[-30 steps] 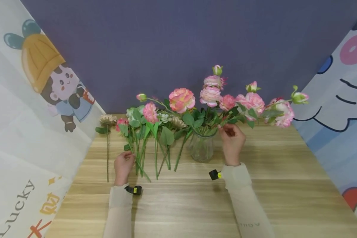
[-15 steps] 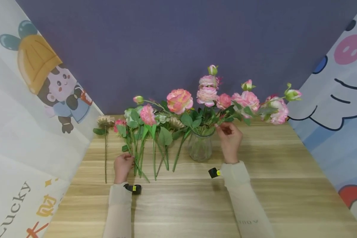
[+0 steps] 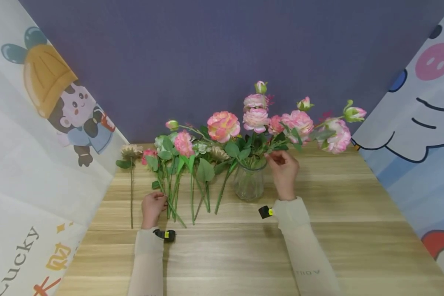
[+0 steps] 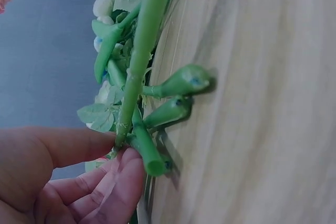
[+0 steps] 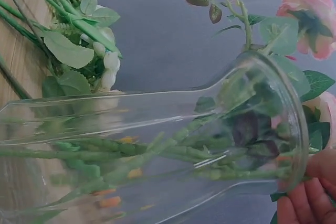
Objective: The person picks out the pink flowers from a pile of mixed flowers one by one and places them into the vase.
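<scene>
A clear glass vase [image 3: 248, 187] holds several artificial flower stems, seen through its wall in the right wrist view. My right hand [image 3: 285, 174] is at the vase's right rim, thumb and fingers pinching a flower stem there; the exact grip is partly cut off in the right wrist view. Pink blooms [image 3: 336, 135] lean far out to the right above this hand. On the left, my left hand [image 3: 154, 209] pinches a green flower stem [image 4: 139, 61] between thumb and fingertips. Beside it lie more green stem ends [image 4: 152, 158], close to the fingers.
Several artificial flowers [image 3: 183, 143] lie in a row between my left hand and the vase. A single beige flower [image 3: 131, 151] lies apart at the far left. A dark panel [image 3: 222, 61] stands behind the wooden table [image 3: 222, 255], with printed white walls on both sides.
The pink blooms on the right have swung left towards the vase, and my right hand has shifted slightly left at the rim. My left hand keeps its place on the stem.
</scene>
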A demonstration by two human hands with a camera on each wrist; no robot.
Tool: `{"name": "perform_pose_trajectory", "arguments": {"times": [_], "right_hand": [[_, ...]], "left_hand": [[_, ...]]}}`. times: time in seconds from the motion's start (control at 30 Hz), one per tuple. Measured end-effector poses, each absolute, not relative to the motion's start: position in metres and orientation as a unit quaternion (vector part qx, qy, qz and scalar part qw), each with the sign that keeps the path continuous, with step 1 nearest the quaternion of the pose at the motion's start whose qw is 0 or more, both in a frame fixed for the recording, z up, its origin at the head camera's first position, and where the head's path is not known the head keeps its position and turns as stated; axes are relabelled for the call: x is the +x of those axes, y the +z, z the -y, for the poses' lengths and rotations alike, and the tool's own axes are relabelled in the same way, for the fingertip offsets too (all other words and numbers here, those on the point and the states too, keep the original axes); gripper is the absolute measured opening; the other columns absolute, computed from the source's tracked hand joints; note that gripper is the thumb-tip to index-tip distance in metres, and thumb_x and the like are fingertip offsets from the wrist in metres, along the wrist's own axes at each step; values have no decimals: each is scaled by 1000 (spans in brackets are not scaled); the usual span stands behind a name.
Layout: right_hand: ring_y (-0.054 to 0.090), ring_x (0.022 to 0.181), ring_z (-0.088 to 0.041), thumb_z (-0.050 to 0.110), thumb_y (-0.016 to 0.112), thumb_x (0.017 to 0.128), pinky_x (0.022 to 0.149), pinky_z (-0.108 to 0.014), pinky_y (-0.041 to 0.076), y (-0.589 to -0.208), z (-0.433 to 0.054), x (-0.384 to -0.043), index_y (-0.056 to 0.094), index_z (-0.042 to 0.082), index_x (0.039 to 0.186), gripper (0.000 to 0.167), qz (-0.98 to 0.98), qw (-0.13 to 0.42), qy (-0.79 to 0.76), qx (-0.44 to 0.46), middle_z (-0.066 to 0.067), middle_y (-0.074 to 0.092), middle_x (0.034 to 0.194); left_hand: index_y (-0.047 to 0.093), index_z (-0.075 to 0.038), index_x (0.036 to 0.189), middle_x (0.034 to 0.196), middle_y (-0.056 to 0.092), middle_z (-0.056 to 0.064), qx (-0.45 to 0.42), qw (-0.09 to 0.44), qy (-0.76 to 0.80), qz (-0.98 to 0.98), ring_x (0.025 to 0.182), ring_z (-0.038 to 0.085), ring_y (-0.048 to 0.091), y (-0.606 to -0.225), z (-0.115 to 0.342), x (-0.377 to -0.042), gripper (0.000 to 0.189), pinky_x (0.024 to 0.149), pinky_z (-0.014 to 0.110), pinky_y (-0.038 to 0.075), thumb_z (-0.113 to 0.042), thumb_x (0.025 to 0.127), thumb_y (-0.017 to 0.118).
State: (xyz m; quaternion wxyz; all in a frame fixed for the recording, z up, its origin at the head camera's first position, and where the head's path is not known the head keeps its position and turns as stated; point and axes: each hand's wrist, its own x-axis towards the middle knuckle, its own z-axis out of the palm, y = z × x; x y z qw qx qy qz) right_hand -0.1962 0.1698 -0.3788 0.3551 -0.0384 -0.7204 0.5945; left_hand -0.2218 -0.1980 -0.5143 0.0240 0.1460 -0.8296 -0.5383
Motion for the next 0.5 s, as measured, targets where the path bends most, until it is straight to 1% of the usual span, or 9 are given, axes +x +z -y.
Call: {"name": "perform_pose_trajectory", "arguments": {"times": [0.07, 0.13, 0.3, 0.4, 0.5], "right_hand": [[54, 62, 0, -8, 68, 78, 60, -12, 45, -378, -168, -196, 64, -13, 78, 6, 720, 353, 596, -43, -25, 64, 78], [55, 64, -3, -8, 66, 77, 62, -15, 46, -377, -167, -197, 65, -12, 78, 4, 718, 357, 596, -35, -25, 64, 77], [55, 67, -11, -7, 62, 74, 66, -22, 45, -377, -166, -198, 65, -16, 78, 10, 722, 374, 582, -9, -31, 64, 78], [54, 66, -10, -5, 63, 74, 64, -20, 43, -376, -165, -198, 64, -16, 79, 12, 728, 363, 581, -30, -31, 64, 79], [52, 66, -7, -2, 66, 74, 64, -18, 42, -387, -170, -208, 66, -13, 80, 12, 735, 346, 581, -57, -28, 65, 81]], "left_hand": [[61, 15, 107, 96, 64, 30, 147, 23, -538, 829, 59, 8, 60, -514, 198, -222, 27, 54, 20, 53, -4, 88, 58], [60, 15, 108, 97, 64, 30, 146, 24, -541, 828, 60, 8, 60, -513, 199, -221, 28, 54, 20, 53, -5, 89, 57], [60, 14, 110, 98, 64, 30, 150, 24, -550, 821, 59, 7, 60, -511, 200, -220, 29, 54, 20, 53, -5, 89, 57], [60, 13, 111, 98, 64, 29, 153, 22, -554, 818, 59, 7, 59, -509, 199, -219, 29, 54, 19, 53, -6, 89, 58], [60, 12, 111, 98, 64, 28, 156, 22, -556, 816, 60, 7, 59, -507, 199, -218, 29, 55, 19, 53, -6, 89, 58]]}}
